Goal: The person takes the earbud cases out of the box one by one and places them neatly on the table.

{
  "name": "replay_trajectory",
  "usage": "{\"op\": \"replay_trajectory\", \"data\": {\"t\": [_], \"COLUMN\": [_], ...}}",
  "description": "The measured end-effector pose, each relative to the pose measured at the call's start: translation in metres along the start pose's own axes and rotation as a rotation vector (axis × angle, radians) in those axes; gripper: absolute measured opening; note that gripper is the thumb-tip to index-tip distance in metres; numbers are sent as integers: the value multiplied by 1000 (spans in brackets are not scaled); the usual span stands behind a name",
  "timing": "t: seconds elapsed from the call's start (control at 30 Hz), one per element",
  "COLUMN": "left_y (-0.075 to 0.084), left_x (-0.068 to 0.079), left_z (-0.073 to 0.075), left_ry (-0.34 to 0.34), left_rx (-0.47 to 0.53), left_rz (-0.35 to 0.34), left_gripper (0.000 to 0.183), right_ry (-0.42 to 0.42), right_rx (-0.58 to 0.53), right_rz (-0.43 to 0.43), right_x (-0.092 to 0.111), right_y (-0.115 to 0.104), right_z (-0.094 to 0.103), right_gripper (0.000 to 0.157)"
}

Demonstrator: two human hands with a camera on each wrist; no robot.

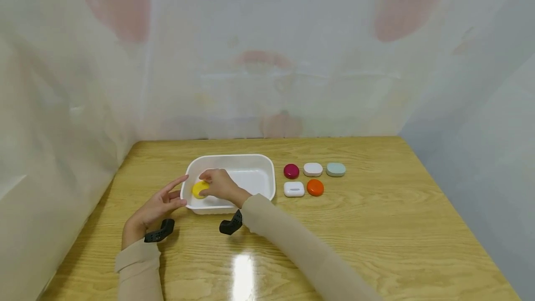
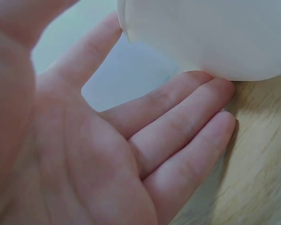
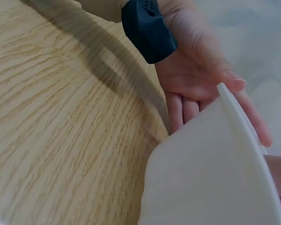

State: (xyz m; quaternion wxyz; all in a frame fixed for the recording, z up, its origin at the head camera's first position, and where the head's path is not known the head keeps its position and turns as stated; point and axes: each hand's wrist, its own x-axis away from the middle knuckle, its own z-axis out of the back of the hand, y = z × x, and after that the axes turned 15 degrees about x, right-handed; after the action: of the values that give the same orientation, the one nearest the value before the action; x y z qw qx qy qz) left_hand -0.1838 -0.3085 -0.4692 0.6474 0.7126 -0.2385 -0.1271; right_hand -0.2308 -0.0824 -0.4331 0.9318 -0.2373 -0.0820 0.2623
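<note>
A white plastic bin (image 1: 255,185) stands on the left part of the wooden table. Inside its left end, my right hand (image 1: 221,185) pinches a small round yellow case (image 1: 199,189) between thumb and fingers. The right wrist view shows little of that hand, as the bin wall (image 3: 201,164) fills the front. At the bin's left end is my left hand (image 1: 156,206), its fingers spread and fairly straight. Its thumb and index finger touch the rim, while the other fingertips (image 2: 220,89) rest against the outside of the wall, low near the table.
Right of the bin, two rows of small cases lie on the table (image 1: 397,226): dark red (image 1: 291,171), white oval (image 1: 313,169) and pale green (image 1: 336,169) behind, a white earbud case (image 1: 294,189) and an orange round one (image 1: 315,187) in front. Pale sheeting (image 1: 267,92) hangs behind.
</note>
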Motion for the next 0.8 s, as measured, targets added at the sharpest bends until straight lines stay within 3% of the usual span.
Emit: {"op": "replay_trajectory", "data": {"t": [0.43, 0.8], "left_y": [0, -1], "left_x": [-2, 0], "left_z": [-3, 0], "left_ry": [38, 9], "left_rx": [-51, 4], "left_rz": [23, -9], "left_gripper": [72, 73], "right_ry": [10, 14], "right_rx": [107, 109], "right_rz": [54, 52], "right_x": [0, 3], "right_y": [1, -1], "right_z": [-10, -12], "right_gripper": [40, 40]}}
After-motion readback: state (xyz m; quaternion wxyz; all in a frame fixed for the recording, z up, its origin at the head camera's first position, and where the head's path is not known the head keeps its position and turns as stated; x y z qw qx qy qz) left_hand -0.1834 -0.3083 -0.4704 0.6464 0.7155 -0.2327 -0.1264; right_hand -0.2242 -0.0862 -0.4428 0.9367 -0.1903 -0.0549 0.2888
